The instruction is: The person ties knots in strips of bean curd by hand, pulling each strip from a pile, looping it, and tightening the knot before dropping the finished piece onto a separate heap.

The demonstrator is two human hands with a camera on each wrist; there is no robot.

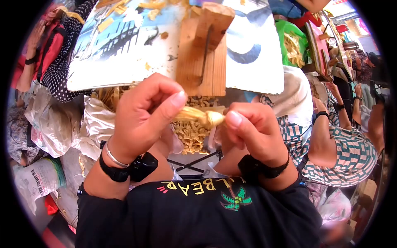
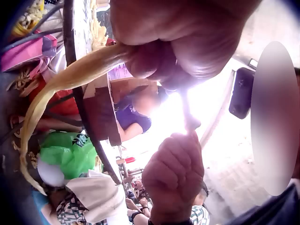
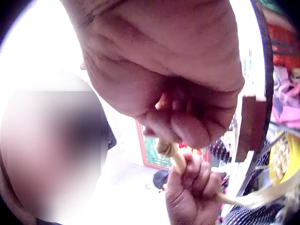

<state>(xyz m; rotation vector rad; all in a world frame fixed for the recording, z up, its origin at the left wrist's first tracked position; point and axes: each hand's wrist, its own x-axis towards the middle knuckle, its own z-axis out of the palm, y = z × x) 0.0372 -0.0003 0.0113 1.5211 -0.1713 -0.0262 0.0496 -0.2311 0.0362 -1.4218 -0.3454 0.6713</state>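
Observation:
Between the two hands a pale yellow strip [image 1: 192, 114] is stretched, with a knot [image 1: 214, 118] near its right end. My left hand [image 1: 144, 115] pinches the strip left of the knot between thumb and curled fingers. Thumb and fingers of my right hand [image 1: 258, 130] pinch the short end beside the knot. In the left wrist view the strip's long tail [image 2: 70, 77] hangs from my left hand [image 2: 178, 42]. The right wrist view shows the knot [image 3: 165, 147] just under the fingertips of my right hand [image 3: 164, 70].
Ahead is a white table [image 1: 124, 62] with a wooden block stand [image 1: 213, 29] and yellow scraps on it. More yellow pieces [image 1: 190, 138] lie below my hands. A green bag [image 1: 291, 41] stands at the back right. People sit on both sides; plastic sacks [image 1: 53, 120] lie at the left.

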